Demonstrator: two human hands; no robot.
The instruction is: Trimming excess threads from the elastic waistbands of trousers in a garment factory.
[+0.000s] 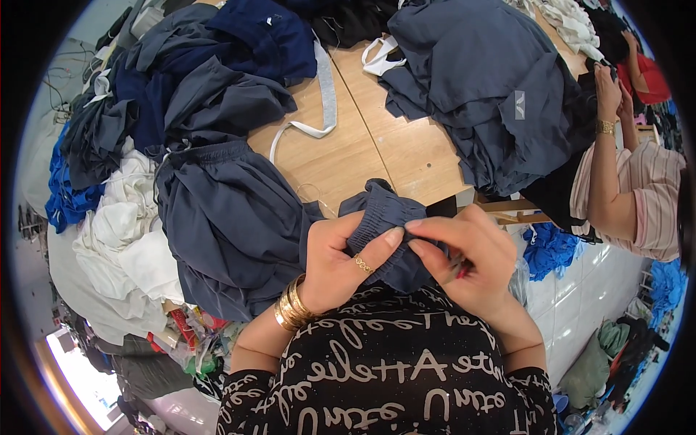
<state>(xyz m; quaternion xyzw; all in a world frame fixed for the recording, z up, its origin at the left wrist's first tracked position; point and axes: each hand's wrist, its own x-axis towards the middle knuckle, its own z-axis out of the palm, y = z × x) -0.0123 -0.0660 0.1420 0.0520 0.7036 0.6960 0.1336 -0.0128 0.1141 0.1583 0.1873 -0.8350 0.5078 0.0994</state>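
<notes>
A dark grey garment (406,270) is bunched up in front of my chest, its gathered elastic band (378,217) turned upward. My left hand (335,257) is closed on this band, thumb on top and fingers behind. Opposite it, my right hand (475,250) pinches the band's edge between thumb and forefinger, and both thumbs nearly meet there. A small object with a pinkish-red end (461,271) shows under the curled fingers of my right hand; its kind is too hidden to make out. Beside my left hand lies another dark grey garment (232,217) with an elastic waistband.
Dark grey garments (493,80) are heaped at the table's far right, navy ones (272,43) at the far left. A pale strap (326,90) trails over the wooden table (406,152). White cloth (127,225) is piled left. A person in a striped top (638,185) works at right.
</notes>
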